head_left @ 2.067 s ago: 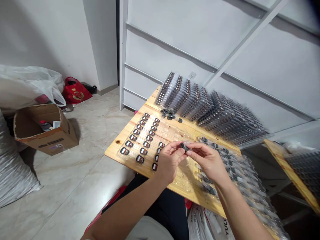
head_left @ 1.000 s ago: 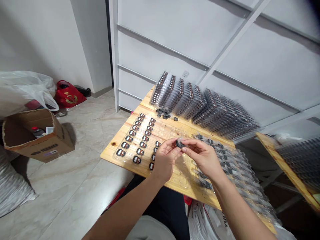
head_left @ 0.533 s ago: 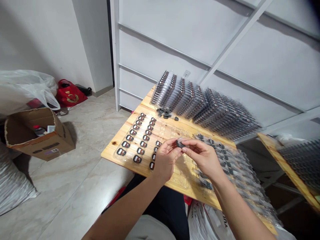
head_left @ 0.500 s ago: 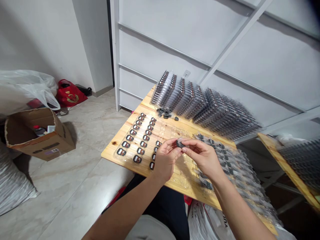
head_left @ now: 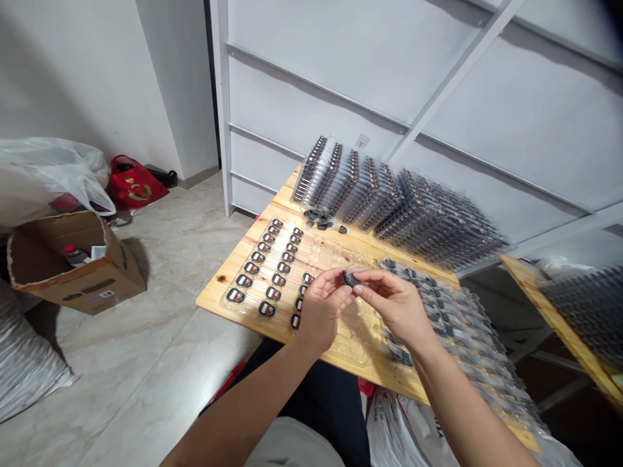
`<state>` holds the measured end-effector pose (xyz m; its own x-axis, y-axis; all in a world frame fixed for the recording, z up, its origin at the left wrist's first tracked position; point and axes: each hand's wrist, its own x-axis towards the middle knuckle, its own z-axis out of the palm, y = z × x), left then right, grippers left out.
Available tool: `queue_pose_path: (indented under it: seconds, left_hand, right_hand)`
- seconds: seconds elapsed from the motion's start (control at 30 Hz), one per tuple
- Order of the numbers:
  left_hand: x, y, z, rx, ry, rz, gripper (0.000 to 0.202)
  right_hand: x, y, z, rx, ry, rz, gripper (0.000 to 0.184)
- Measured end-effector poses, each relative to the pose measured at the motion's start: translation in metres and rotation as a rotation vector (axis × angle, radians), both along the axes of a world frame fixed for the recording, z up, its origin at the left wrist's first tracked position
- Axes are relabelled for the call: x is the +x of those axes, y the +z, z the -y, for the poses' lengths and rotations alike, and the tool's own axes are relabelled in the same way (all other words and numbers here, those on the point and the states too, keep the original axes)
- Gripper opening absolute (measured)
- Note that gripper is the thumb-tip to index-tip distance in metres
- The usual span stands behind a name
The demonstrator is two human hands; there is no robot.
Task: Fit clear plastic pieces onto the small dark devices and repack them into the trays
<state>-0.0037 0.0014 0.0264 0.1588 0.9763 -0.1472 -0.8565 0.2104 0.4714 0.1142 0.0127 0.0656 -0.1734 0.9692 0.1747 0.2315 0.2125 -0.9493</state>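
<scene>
My left hand (head_left: 324, 311) and my right hand (head_left: 394, 305) meet above a wooden board (head_left: 219, 299), both pinching one small dark part (head_left: 349, 279) between their fingertips. Under the hands lies a clear blister tray (head_left: 321, 256); its left rows hold several small dark parts with red and white faces (head_left: 257, 269), and its right pockets look bare. A strip of filled clear trays (head_left: 452, 324) runs under my right forearm.
Stacks of filled trays (head_left: 399, 207) lean at the board's far edge, with a small pile of loose dark parts (head_left: 318, 220) before them. A cardboard box (head_left: 68, 263), plastic bag (head_left: 43, 172) and red bag (head_left: 134, 185) sit on the floor at left. A second board (head_left: 555, 318) is at right.
Both hands keep pinching the small dark part at the same spot over the tray; only the head view has shifted slightly.
</scene>
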Motion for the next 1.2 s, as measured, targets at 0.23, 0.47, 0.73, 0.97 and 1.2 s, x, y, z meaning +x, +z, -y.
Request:
queue_pose_path:
  seconds: [0.23, 0.47, 0.73, 0.97, 1.2]
  left_hand:
    - [0.0006, 0.0004, 0.0002, -0.002, 0.006, -0.007, 0.033]
    - [0.0018, -0.0009, -0.0002, 0.001, 0.011, -0.002, 0.033]
    - [0.0028, -0.0024, -0.0002, 0.014, 0.01, 0.002, 0.032]
    - [0.002, -0.0036, 0.0009, 0.018, 0.015, 0.003, 0.033]
    - [0.003, -0.0033, -0.0002, 0.015, 0.02, 0.002, 0.032]
  right_hand:
    - [0.0016, -0.0033, -0.0002, 0.027, -0.008, 0.024, 0.015]
    - [0.0027, -0.0023, 0.0001, 0.063, -0.004, 0.043, 0.014]
    - [0.0031, -0.0022, 0.0007, 0.058, -0.01, 0.036, 0.014]
    - [0.0033, -0.0029, 0.0001, 0.035, 0.0, 0.024, 0.016]
    - [0.0037, -0.0035, -0.0002, 0.045, 0.003, 0.022, 0.014]
